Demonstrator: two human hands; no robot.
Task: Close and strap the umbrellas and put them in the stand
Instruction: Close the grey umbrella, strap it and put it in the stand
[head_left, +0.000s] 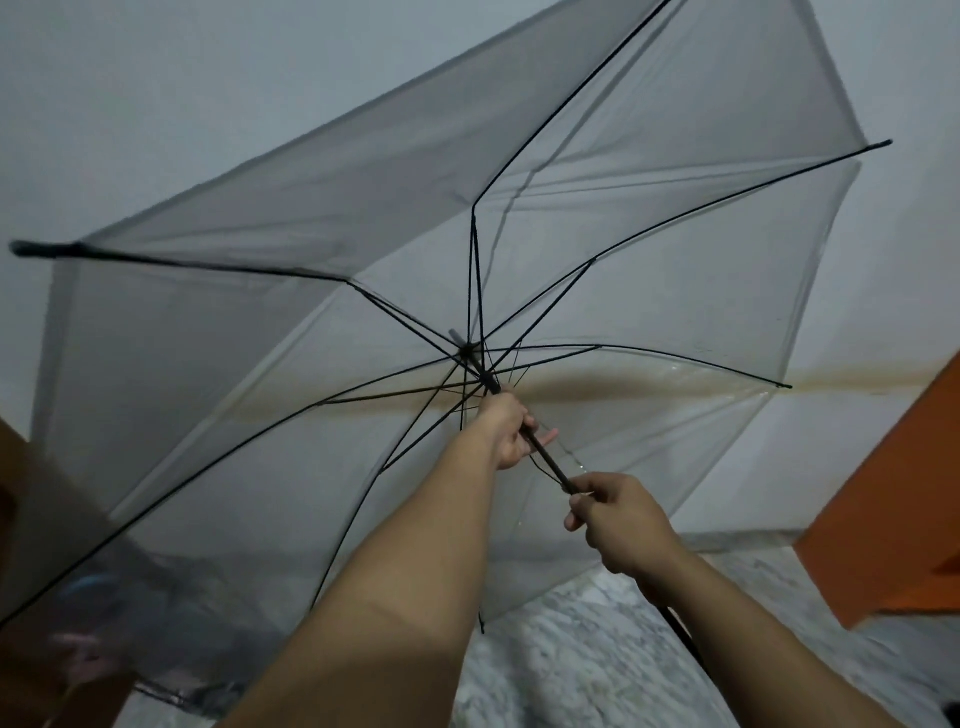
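A large transparent umbrella (649, 291) with black ribs is spread open in front of me, its inside facing the camera. My left hand (506, 431) grips the black shaft (549, 460) just below the runner, where the ribs meet. My right hand (621, 525) grips the same shaft lower down, towards the handle, which runs on behind my wrist to the lower right. One canopy panel at the upper right sits loose from its rib. No stand is in view.
A pale wall (156, 93) with a brown stain band fills the background. An orange object (893, 499) juts in at the right. The floor (597, 649) is speckled grey. More clear plastic, perhaps another umbrella (171, 613), lies at the lower left.
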